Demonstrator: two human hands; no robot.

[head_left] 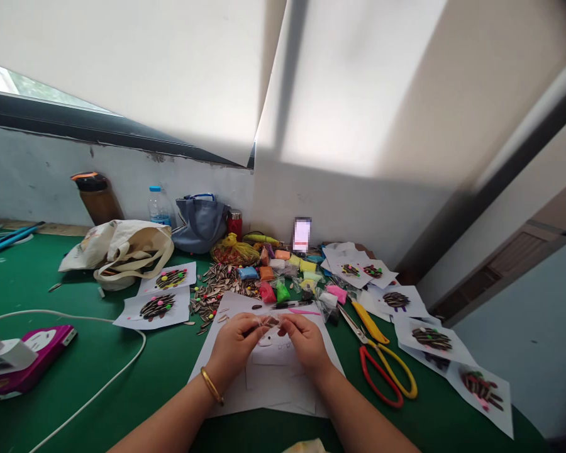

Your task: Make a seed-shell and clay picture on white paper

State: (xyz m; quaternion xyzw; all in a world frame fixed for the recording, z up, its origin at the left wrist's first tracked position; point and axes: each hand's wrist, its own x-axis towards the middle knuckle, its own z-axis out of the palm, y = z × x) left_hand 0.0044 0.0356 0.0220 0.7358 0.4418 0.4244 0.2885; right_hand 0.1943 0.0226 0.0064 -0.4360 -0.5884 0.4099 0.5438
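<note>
Above the white paper [231, 384] my left hand [234, 345] and my right hand [307, 345] meet at the fingertips. Pinched between them is a small crinkled clear packet [271, 321] with something brownish in it; its exact content is too small to tell. Under the hands, a line drawing [279, 343] on a smaller sheet is partly covered. A black pen [285, 304] and a pink tool [304, 311] lie just beyond my fingers. A gold bracelet circles my left wrist.
Striped seeds [217, 286] are heaped at the back left. Coloured clay packets [267, 274] lie behind the paper. Scissors [382, 362] and a yellow cutter [370, 322] are at right, near decorated sheets [431, 340]. A white cable [117, 371] runs across the left.
</note>
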